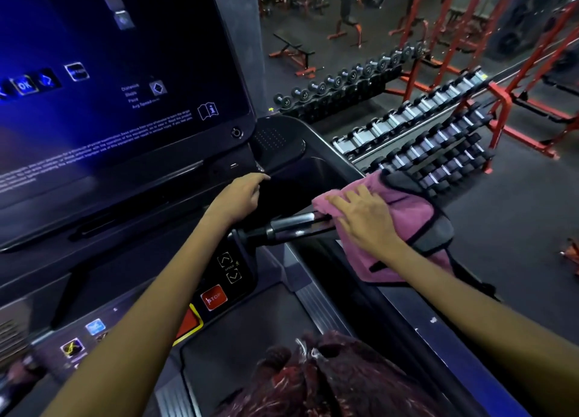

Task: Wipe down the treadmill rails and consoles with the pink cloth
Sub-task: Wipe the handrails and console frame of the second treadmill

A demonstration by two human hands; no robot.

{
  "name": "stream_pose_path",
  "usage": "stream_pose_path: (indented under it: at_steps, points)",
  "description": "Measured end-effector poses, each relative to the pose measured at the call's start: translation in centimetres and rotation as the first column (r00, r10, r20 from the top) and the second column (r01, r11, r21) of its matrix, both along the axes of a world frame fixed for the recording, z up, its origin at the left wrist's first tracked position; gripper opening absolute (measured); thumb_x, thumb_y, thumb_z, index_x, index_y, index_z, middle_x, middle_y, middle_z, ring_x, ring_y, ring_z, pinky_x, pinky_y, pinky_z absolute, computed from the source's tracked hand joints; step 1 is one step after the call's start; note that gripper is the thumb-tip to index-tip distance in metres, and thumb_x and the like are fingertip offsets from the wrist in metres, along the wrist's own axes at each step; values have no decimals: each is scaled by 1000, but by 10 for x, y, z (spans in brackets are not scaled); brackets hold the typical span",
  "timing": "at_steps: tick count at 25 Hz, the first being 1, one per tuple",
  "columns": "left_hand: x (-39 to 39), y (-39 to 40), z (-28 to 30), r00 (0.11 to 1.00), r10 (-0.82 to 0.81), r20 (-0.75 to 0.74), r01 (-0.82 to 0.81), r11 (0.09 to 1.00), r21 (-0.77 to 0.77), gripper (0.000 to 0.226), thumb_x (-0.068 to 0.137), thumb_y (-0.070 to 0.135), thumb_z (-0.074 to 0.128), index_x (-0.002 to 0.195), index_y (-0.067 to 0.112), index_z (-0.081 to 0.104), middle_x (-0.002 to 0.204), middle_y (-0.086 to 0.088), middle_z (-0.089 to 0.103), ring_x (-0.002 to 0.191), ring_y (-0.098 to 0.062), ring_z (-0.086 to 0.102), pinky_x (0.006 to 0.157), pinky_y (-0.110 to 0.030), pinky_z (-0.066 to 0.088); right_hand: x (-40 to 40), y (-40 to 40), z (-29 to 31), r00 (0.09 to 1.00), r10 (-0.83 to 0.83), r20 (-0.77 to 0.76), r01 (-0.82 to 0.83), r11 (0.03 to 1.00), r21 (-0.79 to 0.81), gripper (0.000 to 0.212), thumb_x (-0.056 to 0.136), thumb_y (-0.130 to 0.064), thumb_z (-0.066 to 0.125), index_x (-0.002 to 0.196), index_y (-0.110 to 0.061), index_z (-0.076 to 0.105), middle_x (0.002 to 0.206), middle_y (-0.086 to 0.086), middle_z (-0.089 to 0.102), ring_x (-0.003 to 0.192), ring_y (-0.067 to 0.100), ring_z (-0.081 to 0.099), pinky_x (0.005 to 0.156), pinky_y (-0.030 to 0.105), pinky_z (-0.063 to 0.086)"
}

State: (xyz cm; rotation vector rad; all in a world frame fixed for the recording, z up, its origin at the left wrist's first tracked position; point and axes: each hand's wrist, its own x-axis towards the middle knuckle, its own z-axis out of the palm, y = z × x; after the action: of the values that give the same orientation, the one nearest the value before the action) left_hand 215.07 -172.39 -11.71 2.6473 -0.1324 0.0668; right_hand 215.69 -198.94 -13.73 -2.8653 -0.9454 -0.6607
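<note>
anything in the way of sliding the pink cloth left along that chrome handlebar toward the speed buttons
Nothing visible blocks it. The right hand presses the pink cloth on the handlebar, whose chrome stretch lies bare. The left hand rests on the console ledge above, off the bar.

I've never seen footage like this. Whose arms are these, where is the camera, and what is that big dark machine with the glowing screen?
There is no robot here: the arms are a person's, and the single picture comes from a wide-angle camera worn on their head, looking forward and down. That is why both arms reach in from the bottom edge.

The machine is a gym treadmill. Its console screen glows blue at upper left, and a red STOP button sits lower down.

The right hand lies flat on a pink cloth, pressing it onto the side rail beside the shiny handlebar. The left hand rests on the dark console, fingers relaxed, holding nothing.

Beyond the treadmill stand dumbbell racks and red weight frames.
</note>
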Motion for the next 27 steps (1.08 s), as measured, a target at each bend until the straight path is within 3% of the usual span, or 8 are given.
stream_pose_path:
  at_steps: [3, 7, 10, 13, 16, 20, 23, 27]
  points:
    - [-6, 1, 1, 987, 150, 55, -140, 979, -150, 31, 93, 0, 41, 119, 2, 58, 121, -15, 61, 114, -26, 55, 99, -30, 39, -27, 38, -3, 999, 2, -52, 7, 985, 172, 42, 73, -31, 40, 103, -21, 68, 85, 1, 66, 80, 26, 58, 60, 31, 48]
    - [-8, 0, 4, 983, 166, 81, -148, 970, -192, 32, 90, -7, 39, 117, -3, 58, 118, -19, 61, 111, -30, 57, 98, -32, 41, -59, 101, 3, 990, 118, -72, -97, 963, 250, 45, 72, -34, 42, 109, -26, 67, 92, -1, 65, 82, 24, 54, 65, 33, 44]
    - [-9, -1, 5, 986, 150, 67, -137, 975, -177, 31, 90, -5, 40, 113, -1, 60, 114, -18, 63, 108, -29, 58, 95, -32, 43, -48, 85, -5, 982, 189, -29, -181, 966, 187, 44, 76, -35, 45, 113, -26, 66, 98, 1, 65, 83, 24, 50, 67, 33, 41]
    - [-11, -1, 6, 989, 145, -11, -145, 980, -137, 25, 90, 1, 44, 102, 6, 66, 103, -13, 68, 97, -27, 61, 87, -35, 48, -14, 29, -14, 992, 39, -121, -10, 972, 235, 44, 78, -32, 47, 117, -20, 64, 100, 4, 64, 91, 26, 49, 74, 40, 49]
    - [-11, 0, 5, 987, 135, -87, -141, 988, -65, 24, 89, 5, 45, 96, 8, 67, 98, -12, 69, 93, -28, 62, 83, -37, 49, -26, 40, -10, 977, -139, -163, 181, 944, 278, 37, 77, -27, 52, 110, -16, 65, 97, 8, 62, 93, 31, 54, 75, 43, 51]
    - [-10, -1, 6, 992, 101, -72, -105, 993, -55, 23, 89, 8, 46, 99, 10, 66, 99, -11, 70, 93, -30, 63, 83, -42, 51, -76, 105, -4, 993, -6, -115, 41, 952, 302, 45, 72, -34, 44, 110, -21, 67, 97, 7, 63, 86, 30, 56, 65, 36, 47]
    - [-15, -1, 7, 996, 80, -35, -82, 995, -59, 21, 90, 10, 47, 102, 9, 64, 100, -12, 69, 94, -32, 63, 82, -43, 50, -75, 91, -8, 994, 21, -107, 8, 964, 265, 43, 76, -32, 47, 113, -23, 67, 100, 9, 63, 86, 31, 59, 61, 35, 49]
    - [-29, -6, 13, 999, 40, -29, -39, 999, 31, 21, 93, 18, 46, 108, 13, 61, 104, -14, 67, 96, -35, 61, 82, -43, 50, -54, 49, -17, 934, -227, -276, 321, 874, 366, 37, 81, -24, 63, 117, -18, 65, 105, 17, 57, 95, 37, 56, 67, 47, 55]
